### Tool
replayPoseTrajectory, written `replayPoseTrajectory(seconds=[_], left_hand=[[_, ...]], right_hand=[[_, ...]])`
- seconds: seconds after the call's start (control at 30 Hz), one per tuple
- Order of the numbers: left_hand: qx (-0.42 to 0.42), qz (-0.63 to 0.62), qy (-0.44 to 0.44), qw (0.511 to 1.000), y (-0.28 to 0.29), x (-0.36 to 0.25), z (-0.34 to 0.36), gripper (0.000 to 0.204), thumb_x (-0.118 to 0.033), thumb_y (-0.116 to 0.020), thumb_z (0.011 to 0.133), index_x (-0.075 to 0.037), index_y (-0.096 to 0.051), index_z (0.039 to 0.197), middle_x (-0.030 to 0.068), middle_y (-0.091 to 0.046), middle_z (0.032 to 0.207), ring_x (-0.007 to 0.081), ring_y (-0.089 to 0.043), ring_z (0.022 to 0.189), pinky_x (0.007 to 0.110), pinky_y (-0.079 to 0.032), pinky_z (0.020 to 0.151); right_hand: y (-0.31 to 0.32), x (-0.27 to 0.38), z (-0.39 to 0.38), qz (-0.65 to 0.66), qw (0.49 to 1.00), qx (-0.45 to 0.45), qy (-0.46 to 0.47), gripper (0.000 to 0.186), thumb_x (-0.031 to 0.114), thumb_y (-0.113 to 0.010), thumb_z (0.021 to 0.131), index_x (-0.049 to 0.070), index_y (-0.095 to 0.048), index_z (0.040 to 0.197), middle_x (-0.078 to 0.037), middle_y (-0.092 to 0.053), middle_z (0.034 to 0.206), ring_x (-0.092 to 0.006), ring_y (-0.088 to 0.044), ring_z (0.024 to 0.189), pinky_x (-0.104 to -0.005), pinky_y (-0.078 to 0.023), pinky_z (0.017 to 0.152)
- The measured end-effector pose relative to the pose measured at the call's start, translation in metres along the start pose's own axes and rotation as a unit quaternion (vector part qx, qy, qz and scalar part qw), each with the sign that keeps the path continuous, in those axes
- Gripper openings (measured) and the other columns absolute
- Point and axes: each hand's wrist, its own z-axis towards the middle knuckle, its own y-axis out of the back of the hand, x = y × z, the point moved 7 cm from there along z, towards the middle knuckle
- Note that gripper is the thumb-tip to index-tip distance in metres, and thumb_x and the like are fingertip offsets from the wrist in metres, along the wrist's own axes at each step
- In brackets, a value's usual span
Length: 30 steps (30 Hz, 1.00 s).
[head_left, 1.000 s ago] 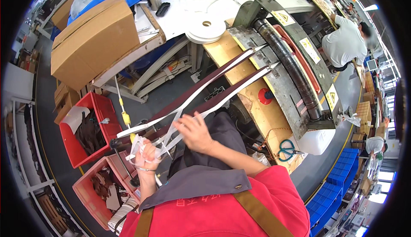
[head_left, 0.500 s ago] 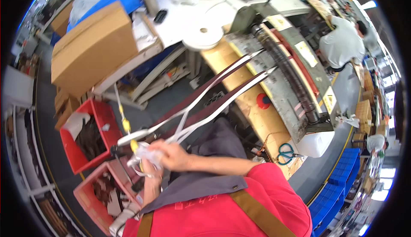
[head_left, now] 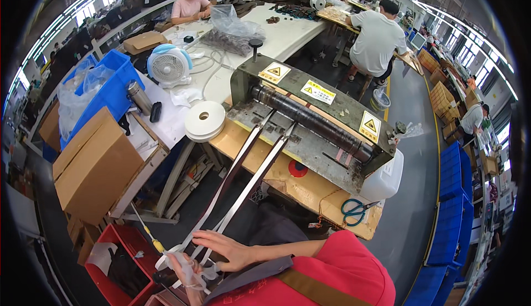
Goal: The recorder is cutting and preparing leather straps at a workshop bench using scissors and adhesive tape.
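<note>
Two long strips, white on top with dark brown along the edges, run from the roller machine [head_left: 312, 119] toward my hands; one is the nearer white strip [head_left: 243, 195]. My right hand [head_left: 227, 249] lies across their lower ends, fingers stretched out and apart. Just left of and below it, my left hand [head_left: 187, 273] is closed around crumpled, whitish see-through film [head_left: 206, 273]. Its fingers are partly covered by that film. Beside the left hand is a thin rod with a yellow part [head_left: 159, 246]. The strips' far ends lie at the dark roller [head_left: 310, 120].
A white tape roll [head_left: 204, 119] sits left of the machine. Green-handled scissors [head_left: 354, 211] and a white jug [head_left: 385, 176] are at its right. A cardboard box [head_left: 97, 165], red crate [head_left: 119, 273] and fan [head_left: 168, 65] stand left. Other people work farther back.
The view has tilted up, showing more of the room. My right hand has come away from the bundle in my left hand and now spreads over the strips, which have straightened.
</note>
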Motion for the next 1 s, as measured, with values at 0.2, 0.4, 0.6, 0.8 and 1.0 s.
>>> replayPoseTrajectory(seconds=[0.2,0.4,0.6,0.8,1.0], left_hand=[[0.065,0.122,-0.086,0.987,0.031,-0.015,-0.013,0.04,-0.041,-0.039,0.087,-0.005,-0.049,0.074,0.0045,-0.05,0.062,0.0157,-0.044,0.043,0.026,-0.038,0.042],[0.149,0.038,-0.178,0.972,-0.012,-0.086,-0.071,0.011,-0.015,-0.048,0.08,-0.006,-0.045,0.085,-0.0017,-0.036,0.05,0.0081,-0.036,0.041,0.022,-0.032,0.04],[0.124,0.658,-0.144,0.729,0.011,-0.046,-0.058,0.013,-0.008,-0.056,0.072,0.001,-0.054,0.081,0.0024,-0.048,0.062,0.0069,-0.044,0.057,0.022,-0.038,0.052],[-0.105,0.063,-0.213,0.969,-0.018,-0.093,-0.054,0.03,-0.032,-0.038,0.089,-0.005,-0.049,0.081,0.0042,-0.05,0.064,0.0121,-0.047,0.049,0.024,-0.039,0.046],[0.041,0.422,-0.427,0.798,0.005,-0.083,-0.034,0.027,-0.021,-0.058,0.075,-0.008,-0.044,0.094,0.0041,-0.044,0.06,0.0157,-0.043,0.043,0.027,-0.037,0.045]], right_hand=[[-0.04,-0.023,0.022,-0.079,0.989,0.122,-0.021,0.084,0.01,-0.056,0.061,0.007,-0.013,0.133,-0.017,-0.031,0.129,-0.0283,-0.028,0.122,-0.0491,-0.01,0.101],[-0.048,-0.058,0.02,-0.126,0.973,0.162,-0.108,0.032,0.008,-0.052,0.067,0.006,-0.051,0.099,-0.013,-0.057,0.07,-0.0262,-0.057,0.073,-0.0378,-0.04,0.077],[-0.015,-0.03,0.048,0.061,0.989,0.052,-0.121,0.015,0.009,-0.051,0.067,0.001,-0.055,0.079,-0.013,-0.053,0.058,-0.0211,-0.053,0.051,-0.0344,-0.039,0.048],[-0.047,-0.026,0.034,-0.069,0.994,0.082,-0.031,0.018,0.008,-0.048,0.071,0.002,-0.051,0.088,-0.014,-0.055,0.066,-0.0317,-0.053,0.063,-0.0368,-0.039,0.054],[-0.051,-0.025,0.028,-0.143,0.986,0.083,0.008,0.021,0.003,-0.048,0.065,0.004,-0.052,0.085,-0.01,-0.057,0.069,-0.027,-0.054,0.07,-0.0354,-0.036,0.072]])
